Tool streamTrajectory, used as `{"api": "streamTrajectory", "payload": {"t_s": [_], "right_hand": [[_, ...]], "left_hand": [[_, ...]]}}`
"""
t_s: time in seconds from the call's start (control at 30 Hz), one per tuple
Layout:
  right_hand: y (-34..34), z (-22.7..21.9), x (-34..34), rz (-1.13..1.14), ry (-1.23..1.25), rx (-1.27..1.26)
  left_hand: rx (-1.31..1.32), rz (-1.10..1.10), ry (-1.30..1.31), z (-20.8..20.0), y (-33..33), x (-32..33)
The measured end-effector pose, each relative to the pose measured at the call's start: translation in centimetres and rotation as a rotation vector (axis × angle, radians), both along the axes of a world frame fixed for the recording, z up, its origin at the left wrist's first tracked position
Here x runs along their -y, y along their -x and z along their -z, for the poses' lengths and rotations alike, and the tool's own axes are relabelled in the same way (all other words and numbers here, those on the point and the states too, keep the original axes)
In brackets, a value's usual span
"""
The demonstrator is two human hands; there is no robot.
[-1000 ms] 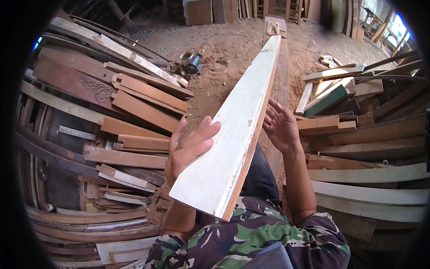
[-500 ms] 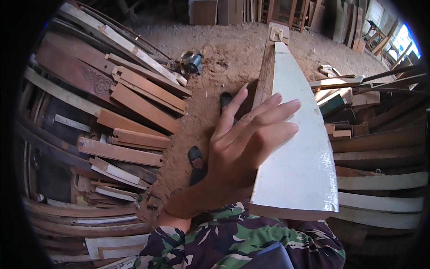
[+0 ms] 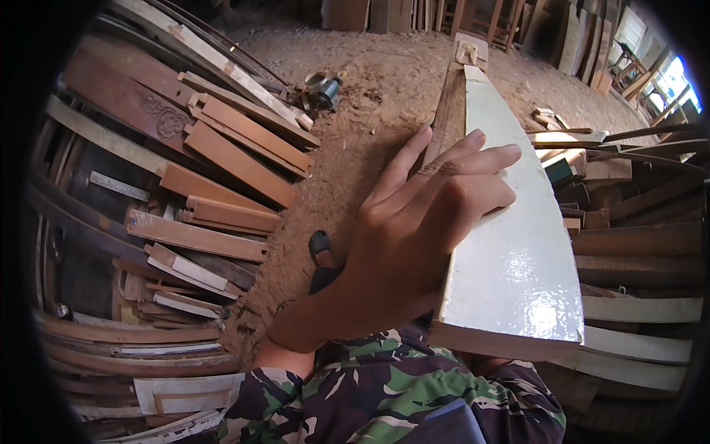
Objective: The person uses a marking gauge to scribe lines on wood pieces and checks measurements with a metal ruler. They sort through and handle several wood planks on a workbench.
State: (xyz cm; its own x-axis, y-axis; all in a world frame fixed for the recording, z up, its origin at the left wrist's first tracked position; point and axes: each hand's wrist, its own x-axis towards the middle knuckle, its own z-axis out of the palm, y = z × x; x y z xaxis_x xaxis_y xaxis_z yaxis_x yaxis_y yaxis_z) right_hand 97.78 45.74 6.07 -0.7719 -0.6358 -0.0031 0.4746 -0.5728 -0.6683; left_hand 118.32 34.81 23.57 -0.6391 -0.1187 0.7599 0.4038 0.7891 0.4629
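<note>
A long tapered wooden piece point(image 3: 510, 274) has a glossy whitish top face, with one curved edge and bare brown wood along its left side. Its broad end lies near me over my lap, and its narrow end points away, by a small wooden block point(image 3: 470, 53) with a raised square centre. My left hand point(image 3: 425, 200) reaches over the piece's left edge. Its fingers are spread and bent over the top face, holding the piece; the thumb is hidden. My right hand does not show. Only a bit of my right arm point(image 3: 489, 365) appears below the broad end.
Stacked boards and cut wooden parts point(image 3: 240, 166) line the left, one carved panel point(image 3: 133, 96) among them. A green power tool point(image 3: 323, 92) lies on the dusty ground point(image 3: 355, 140) ahead. Curved wooden pieces point(image 3: 640, 309) are piled at the right; planks point(image 3: 392, 15) lean at the back.
The wooden piece and my left hand have shifted a little to the right together. A bright glare spot now shows near the broad end. One of my shoes is now hidden.
</note>
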Motion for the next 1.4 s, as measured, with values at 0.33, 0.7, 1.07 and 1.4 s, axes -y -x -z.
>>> {"api": "streamTrajectory", "payload": {"t_s": [0.33, 0.7, 1.07, 1.4], "right_hand": [[-2.2, -1.0, 0.0, 0.153, -0.061, -0.129], [-4.0, -1.6, -0.2, 0.343, -0.117, -0.281], [-4.4, -3.4, -1.9, 0.426, -0.168, -0.347], [-3.9, -1.8, -1.5, 0.28, -0.426, -0.528]], "left_hand": [[0.039, 0.015, 0.119, 1.6, -0.4, -1.3], [-0.017, 0.021, 0.115, 2.3, -0.7, -2.1], [0.099, 0.071, 0.099, 4.1, -2.4, -1.5], [0.062, -0.029, -0.019, 9.0, -6.2, 1.5]]}}
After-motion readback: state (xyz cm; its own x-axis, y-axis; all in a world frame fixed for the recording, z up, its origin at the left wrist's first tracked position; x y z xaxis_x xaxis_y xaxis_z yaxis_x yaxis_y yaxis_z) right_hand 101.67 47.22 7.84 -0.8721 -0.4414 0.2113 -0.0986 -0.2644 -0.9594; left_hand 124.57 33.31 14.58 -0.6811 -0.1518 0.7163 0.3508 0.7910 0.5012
